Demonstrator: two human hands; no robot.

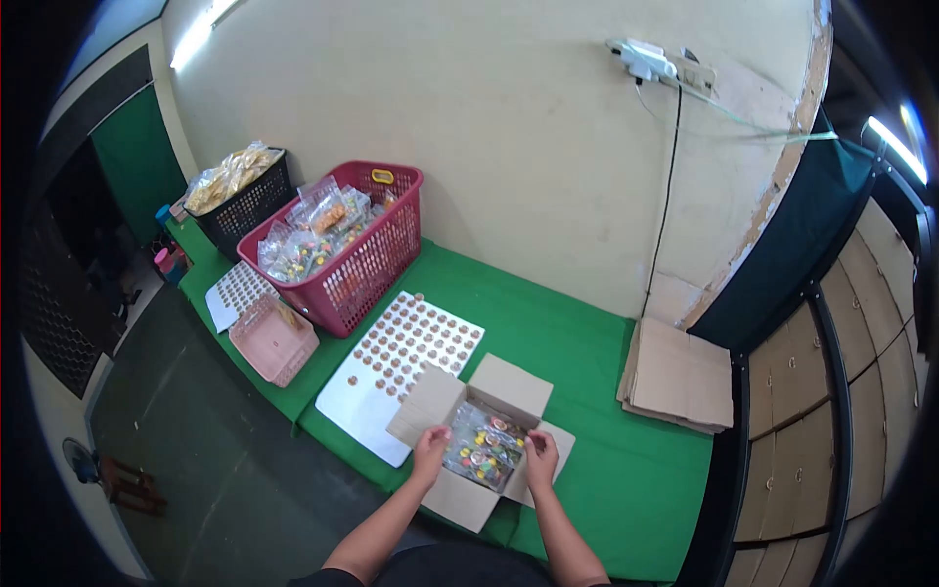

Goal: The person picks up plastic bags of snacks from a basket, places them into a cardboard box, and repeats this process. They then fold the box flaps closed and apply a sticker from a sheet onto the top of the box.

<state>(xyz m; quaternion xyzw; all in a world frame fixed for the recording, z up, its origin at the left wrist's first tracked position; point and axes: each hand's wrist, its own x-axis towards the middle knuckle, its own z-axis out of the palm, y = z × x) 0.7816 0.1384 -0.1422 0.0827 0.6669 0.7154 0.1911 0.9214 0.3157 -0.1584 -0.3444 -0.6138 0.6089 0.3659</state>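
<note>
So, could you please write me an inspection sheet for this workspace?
Surface: green cloth covers the table.
Work items: carton open, flaps spread, clear packets inside; white sheet bears rows of round pieces.
Clutter: maroon basket, pink basket, black crate and cardboard stack nearby.
Hands: left hand and right hand at opposite sides of the carton's opening.
Cables: black cable hangs down the wall.
Surroundings: shelved cartons right; wooden stool on the floor, left.
</note>
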